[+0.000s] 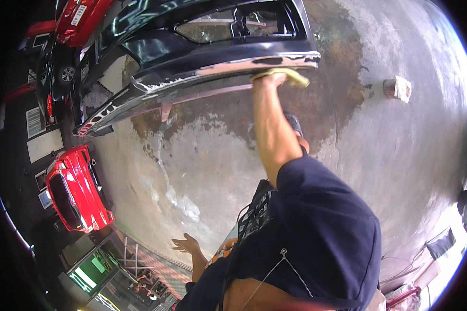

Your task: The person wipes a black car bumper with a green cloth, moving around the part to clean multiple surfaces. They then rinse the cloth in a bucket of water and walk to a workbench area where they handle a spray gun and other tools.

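Observation:
My right hand (pixel 276 79) presses a yellowish cloth (pixel 296 78) against the lower edge of a dark, glossy car body panel (pixel 161 56). The cloth is bunched under the palm, and one end of it sticks out to the right. Along that edge run sanded patches (pixel 233 66) in pinkish and white tones, near the hand. A window opening (pixel 238 25) shows in the panel's upper part. Down at the lower left, my left hand (pixel 188 244) hangs free of everything, its fingers spread apart.
Grey, stained concrete floor (pixel 218 150) lies beneath the panel. A white and red bucket (pixel 397 89) stands to the right. A red car (pixel 80 189) is parked at left, with another red car (pixel 80 23) and a dark car (pixel 49 78) farther up. My shoe (pixel 294 123) shows beside the right forearm.

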A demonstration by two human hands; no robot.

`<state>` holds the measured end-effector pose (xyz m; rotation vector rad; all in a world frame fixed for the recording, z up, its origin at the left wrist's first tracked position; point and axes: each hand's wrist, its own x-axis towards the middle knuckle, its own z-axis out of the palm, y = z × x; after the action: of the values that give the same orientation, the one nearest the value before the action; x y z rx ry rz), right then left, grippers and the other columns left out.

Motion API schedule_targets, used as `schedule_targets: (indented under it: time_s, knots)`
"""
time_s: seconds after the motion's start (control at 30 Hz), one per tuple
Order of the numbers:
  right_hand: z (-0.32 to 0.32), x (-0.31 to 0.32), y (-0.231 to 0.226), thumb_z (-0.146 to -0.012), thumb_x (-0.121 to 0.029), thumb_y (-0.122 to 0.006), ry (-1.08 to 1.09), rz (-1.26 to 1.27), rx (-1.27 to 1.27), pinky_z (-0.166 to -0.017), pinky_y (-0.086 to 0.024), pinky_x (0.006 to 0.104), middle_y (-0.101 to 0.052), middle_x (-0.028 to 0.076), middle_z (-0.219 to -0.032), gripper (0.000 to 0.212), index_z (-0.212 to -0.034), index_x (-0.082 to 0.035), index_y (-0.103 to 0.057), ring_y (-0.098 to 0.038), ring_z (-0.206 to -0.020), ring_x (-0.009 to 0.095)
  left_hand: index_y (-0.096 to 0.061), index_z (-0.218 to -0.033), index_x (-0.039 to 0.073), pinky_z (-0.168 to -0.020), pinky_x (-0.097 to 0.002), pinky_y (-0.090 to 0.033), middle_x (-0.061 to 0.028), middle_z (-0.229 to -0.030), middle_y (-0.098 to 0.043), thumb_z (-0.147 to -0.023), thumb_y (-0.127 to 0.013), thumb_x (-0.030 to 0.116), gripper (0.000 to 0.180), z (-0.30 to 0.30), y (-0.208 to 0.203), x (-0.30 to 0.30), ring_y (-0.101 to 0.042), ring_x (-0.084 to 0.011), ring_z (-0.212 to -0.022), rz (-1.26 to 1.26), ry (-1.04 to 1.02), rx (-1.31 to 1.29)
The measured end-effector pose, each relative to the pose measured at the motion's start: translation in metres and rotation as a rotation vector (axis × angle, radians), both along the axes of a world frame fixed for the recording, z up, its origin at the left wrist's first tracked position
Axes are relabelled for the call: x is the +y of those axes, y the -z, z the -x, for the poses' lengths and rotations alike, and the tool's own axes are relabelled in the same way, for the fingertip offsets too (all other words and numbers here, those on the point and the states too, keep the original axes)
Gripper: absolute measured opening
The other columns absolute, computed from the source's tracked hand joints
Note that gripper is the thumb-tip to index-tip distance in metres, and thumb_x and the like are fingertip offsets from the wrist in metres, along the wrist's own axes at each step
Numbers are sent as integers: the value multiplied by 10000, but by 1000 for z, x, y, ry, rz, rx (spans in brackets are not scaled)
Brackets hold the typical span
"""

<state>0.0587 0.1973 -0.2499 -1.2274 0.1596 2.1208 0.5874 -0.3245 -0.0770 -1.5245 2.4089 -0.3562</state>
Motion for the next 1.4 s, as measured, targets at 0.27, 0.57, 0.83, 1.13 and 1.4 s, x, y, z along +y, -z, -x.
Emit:
schedule_targets:
  time_s: [0.27, 0.57, 0.83, 1.13, 1.4]
  knots:
    - [-43, -46, -105, -1044, -107, -487, -481, -139, -33, -695, -586, 387, -686, 79, -1062, 152, -1129, -92, -613, -694, -884, 227, -120, -1639, -85, -1288, -577, -133, -286, -1709, -196, -986, -663, 316, 939, 108, 27, 76, -15, -515, -1594, -263, 223, 306]
    - [-153, -23, -275, -1106, -249, -565, -1268, -923, 388, -723, -529, 252, -718, 40, -1041, 299, -1193, 24, -648, -654, -867, 105, -232, -1663, 94, -1222, -542, -323, -237, -1687, -281, -1030, -655, 419, 829, 244, -8, 205, -364, -398, -1517, -1463, 78, 1070]
    - [-132, -43, -314, -974, -216, -689, -1860, -1876, 589, -810, -570, 369, -733, 260, -965, 331, -1145, 66, -705, -740, -887, 243, -329, -1613, 157, -1139, -443, -452, -97, -1514, -518, -1096, -447, 504, 634, 341, -41, 312, -554, -248, -1355, -2397, -14, 1723]
    - [-109, 64, -290, -1061, -216, -636, -1622, -1725, 238, -885, -547, 290, -748, 132, -1103, 384, -1305, 79, -667, -706, -955, 164, -225, -1646, -1, -1266, -614, -152, -292, -1714, -111, -1021, -481, 687, 964, 520, -55, 358, -110, -542, -1563, -747, 213, 1630]
    - [-108, 76, -261, -1063, -182, -645, -1686, -1672, 177, -868, -565, 322, -746, 153, -1108, 366, -1300, 97, -661, -713, -955, 195, -112, -1696, 140, -1226, -715, -137, -358, -1699, -65, -950, -569, 683, 1030, 566, -82, 294, -66, -643, -1531, -689, 17, 1457]
